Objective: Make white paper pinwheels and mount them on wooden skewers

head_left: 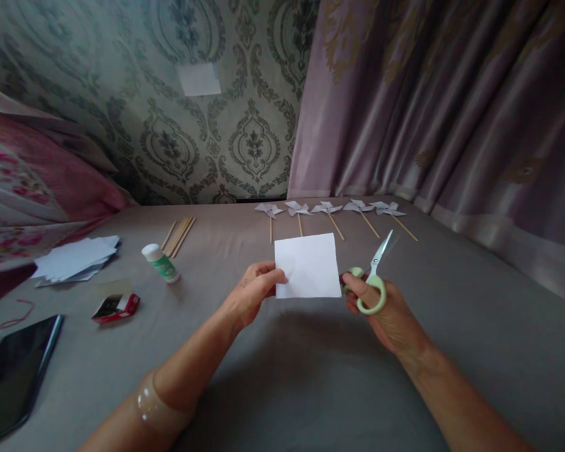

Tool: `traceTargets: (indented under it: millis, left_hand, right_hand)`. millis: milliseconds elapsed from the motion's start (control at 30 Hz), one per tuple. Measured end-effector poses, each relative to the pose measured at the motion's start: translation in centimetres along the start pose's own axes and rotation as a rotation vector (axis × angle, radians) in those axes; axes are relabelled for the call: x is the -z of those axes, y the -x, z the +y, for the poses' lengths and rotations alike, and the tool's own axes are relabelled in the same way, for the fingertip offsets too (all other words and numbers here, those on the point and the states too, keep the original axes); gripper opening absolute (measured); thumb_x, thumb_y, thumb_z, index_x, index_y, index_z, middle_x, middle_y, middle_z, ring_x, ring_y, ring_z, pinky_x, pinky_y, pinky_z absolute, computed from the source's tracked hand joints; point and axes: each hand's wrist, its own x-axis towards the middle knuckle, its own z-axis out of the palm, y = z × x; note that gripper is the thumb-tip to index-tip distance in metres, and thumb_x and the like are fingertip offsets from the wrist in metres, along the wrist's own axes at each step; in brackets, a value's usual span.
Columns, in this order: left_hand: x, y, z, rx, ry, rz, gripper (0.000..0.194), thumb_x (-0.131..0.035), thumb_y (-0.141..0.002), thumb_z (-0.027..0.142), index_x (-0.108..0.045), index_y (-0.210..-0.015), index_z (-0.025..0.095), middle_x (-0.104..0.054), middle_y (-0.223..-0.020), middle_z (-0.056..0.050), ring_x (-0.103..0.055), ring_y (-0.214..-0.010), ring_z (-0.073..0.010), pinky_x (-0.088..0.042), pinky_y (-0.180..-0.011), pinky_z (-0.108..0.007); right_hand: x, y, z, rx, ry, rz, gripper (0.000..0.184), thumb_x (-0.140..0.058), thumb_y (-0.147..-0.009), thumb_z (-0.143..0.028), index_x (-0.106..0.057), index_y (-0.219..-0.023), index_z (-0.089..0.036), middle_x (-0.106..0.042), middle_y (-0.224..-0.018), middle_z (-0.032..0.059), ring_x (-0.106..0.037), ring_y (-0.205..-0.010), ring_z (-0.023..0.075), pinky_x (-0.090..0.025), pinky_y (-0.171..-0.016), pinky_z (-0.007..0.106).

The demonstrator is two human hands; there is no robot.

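Fingers of the left hand [254, 290] pinch a white rectangular paper sheet [311, 267] short of the grey cloth's [311, 376] far edge, the right hand [392, 317] grips green-handled metal scissors [375, 263], and cutting would call for blades turned inward

The single view was taken from head height at the near side of the grey-covered surface [207, 389], aimed forward and down; both forearms were seen close, the patterned wall [249, 125] farther off.
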Motion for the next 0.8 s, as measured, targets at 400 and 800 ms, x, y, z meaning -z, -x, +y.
traceTargets:
  millis: [400, 800]
  left_hand:
    - [-0.3, 0.0, -0.6, -0.061, 0.305, -0.081, 0.029, -0.076, -0.067, 0.040, -0.073, -0.080, 0.013, -0.068, -0.083, -0.006, -0.060, -0.076, -0.0160, -0.048, -0.072, -0.028]
    - [-3.9, 1.3, -4.2, -0.136, 0.258, -0.033, 0.022, -0.078, -0.065, 0.021, -0.072, -0.087, 0.016, -0.068, -0.079, -0.002, -0.054, -0.068, -0.0103, -0.041, -0.066, -0.024]
  right_hand:
    - [-1.4, 0.4, 1.1, 0.082, -0.111, 0.123, 0.033, -0.080, -0.065, -0.042, -0.060, -0.069, -0.016, -0.047, -0.061, -0.0047, -0.036, -0.056, 0.0081, -0.029, -0.051, 0.023]
    - [-3.1, 0.8, 2.2, 0.174, -0.086, 0.213, 0.029, -0.074, -0.073, -0.042, -0.059, -0.072, -0.017, -0.051, -0.059, -0.0058, -0.040, -0.054, 0.0079, -0.033, -0.052, 0.022]
